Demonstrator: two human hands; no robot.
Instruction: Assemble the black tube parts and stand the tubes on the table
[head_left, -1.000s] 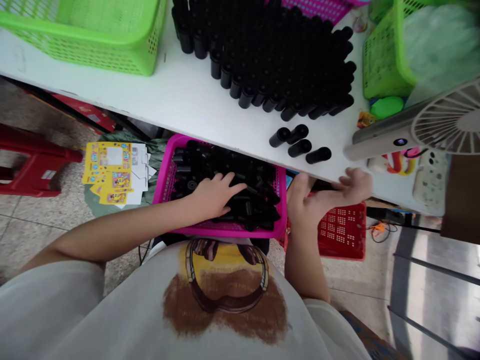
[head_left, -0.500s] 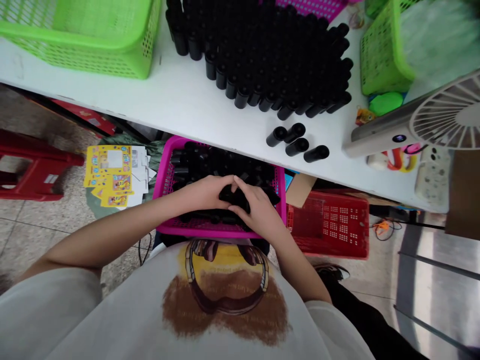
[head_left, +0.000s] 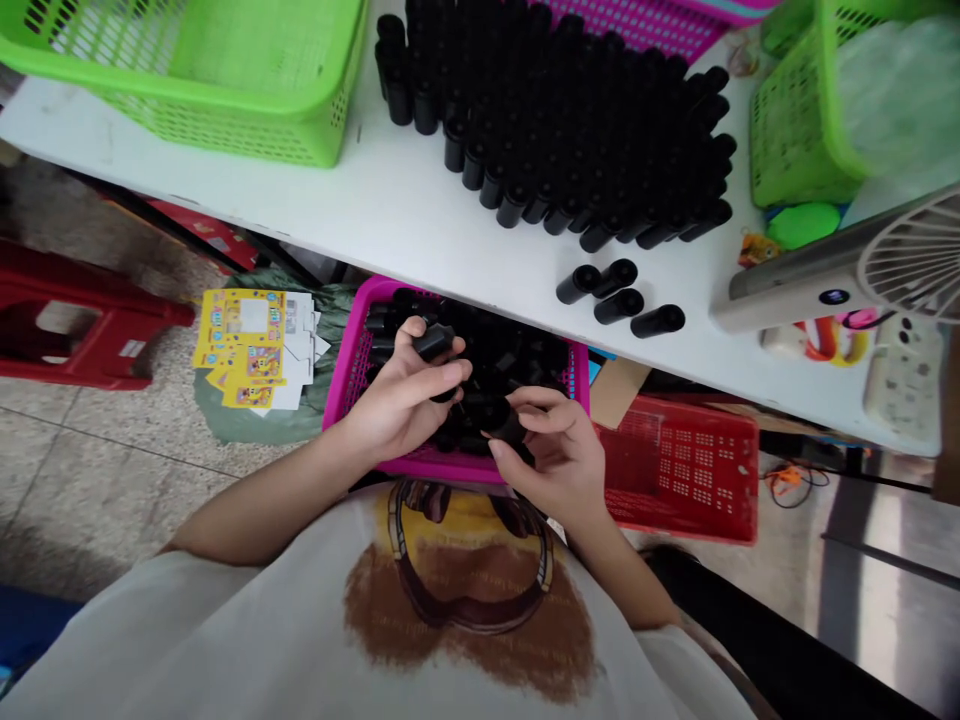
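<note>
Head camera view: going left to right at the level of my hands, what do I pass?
Red plastic stool, yellow printed cardboard sheets, left hand holding a black tube, right hand fingering another black tube, red perforated crate.

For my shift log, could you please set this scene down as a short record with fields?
Left hand: holds a black plastic tube
Right hand: pinches a second black tube
Under hands: magenta basket, heaped with more tubes
White table: packed upright tubes, four loose tubes
Floor: red crate, yellow printed cartons
</note>
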